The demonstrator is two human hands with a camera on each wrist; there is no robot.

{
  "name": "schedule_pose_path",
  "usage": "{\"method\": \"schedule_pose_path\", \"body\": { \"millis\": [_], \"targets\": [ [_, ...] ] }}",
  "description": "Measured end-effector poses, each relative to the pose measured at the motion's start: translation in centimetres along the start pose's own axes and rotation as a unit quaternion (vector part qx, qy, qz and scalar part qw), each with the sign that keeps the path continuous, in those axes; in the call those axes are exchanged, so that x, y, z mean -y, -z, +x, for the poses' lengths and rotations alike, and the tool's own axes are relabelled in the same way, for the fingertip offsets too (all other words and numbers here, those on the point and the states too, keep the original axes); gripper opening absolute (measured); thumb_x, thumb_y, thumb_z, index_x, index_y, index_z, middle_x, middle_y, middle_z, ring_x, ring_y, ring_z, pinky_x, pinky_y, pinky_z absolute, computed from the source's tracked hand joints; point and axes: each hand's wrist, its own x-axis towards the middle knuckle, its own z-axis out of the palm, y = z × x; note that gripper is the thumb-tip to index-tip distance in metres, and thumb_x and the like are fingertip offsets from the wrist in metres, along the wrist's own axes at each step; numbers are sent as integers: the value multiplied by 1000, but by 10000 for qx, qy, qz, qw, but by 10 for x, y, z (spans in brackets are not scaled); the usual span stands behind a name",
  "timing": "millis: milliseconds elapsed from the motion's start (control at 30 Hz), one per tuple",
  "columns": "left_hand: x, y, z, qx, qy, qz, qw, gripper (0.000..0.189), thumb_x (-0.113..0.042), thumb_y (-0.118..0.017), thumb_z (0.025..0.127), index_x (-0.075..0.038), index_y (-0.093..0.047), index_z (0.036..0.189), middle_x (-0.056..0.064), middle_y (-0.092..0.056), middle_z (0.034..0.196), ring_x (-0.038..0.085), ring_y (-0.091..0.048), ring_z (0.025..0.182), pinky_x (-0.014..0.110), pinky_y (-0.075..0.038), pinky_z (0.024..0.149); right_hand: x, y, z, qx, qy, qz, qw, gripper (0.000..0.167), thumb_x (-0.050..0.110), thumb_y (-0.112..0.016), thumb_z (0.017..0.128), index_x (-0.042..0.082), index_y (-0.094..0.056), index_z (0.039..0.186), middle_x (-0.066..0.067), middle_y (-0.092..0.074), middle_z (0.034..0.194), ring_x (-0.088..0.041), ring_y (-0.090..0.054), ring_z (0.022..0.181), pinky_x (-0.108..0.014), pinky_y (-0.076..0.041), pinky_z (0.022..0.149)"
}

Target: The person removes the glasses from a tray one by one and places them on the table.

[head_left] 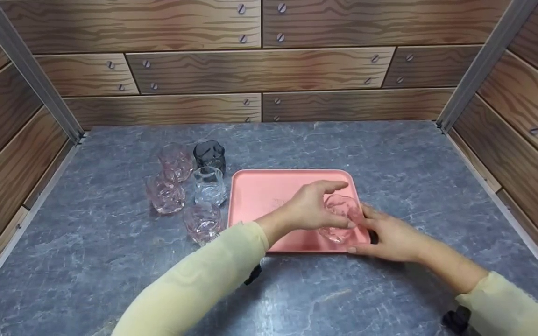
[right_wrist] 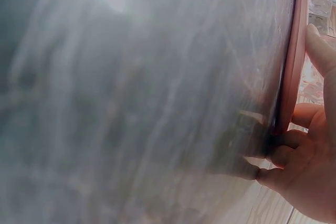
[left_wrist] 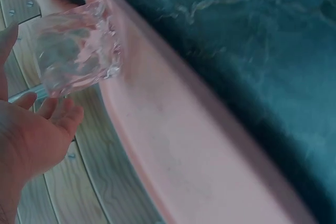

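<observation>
A see-through faceted drinking glass (head_left: 336, 233) stands at the right end of a pink rectangular tray (head_left: 259, 191). My left hand (head_left: 313, 205) reaches over the tray, its thumb and fingers spread about the glass. In the left wrist view, the fingers of the left hand (left_wrist: 39, 135) lie loosely by the rim of the glass (left_wrist: 79, 51), with the thumb apart from it. At the tray's near right corner, my right hand (head_left: 392, 238) holds the edge. The right wrist view shows the right hand (right_wrist: 310, 150) with bent fingers against the tray's rim (right_wrist: 295, 61).
Left of the tray several glasses stand close together: a dark grey glass (head_left: 209, 156), a clear glass (head_left: 209, 189) and pinkish ones, such as the pinkish glass (head_left: 165, 193). The grey marbled table (head_left: 409, 177) has wood-patterned walls (head_left: 259, 70) on three sides.
</observation>
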Motion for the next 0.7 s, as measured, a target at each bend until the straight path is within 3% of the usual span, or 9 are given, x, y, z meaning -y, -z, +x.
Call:
{"method": "schedule_pose_path", "body": {
  "millis": [233,700],
  "targets": [
    [8,-11,2,37,107,-81,9999,88,-29,-97,78,-7,-56,153,5,-59,153,16,-52,141,27,-40,118,0,0,0,3,-43,6,10000,95,68,-72,92,-4,-54,151,-35,-35,162,-56,-37,146,-70,-35,117],
    [12,-16,1,-4,184,-294,9994,79,-23,-96,80,-5,-60,148,7,-68,142,14,-64,128,20,-48,107,-1,-1,1,-16,-22,-74,10000,94,69,-71,91,-3,-56,150,-35,-36,161,-57,-39,145,-71,-36,115]
  ]
}}
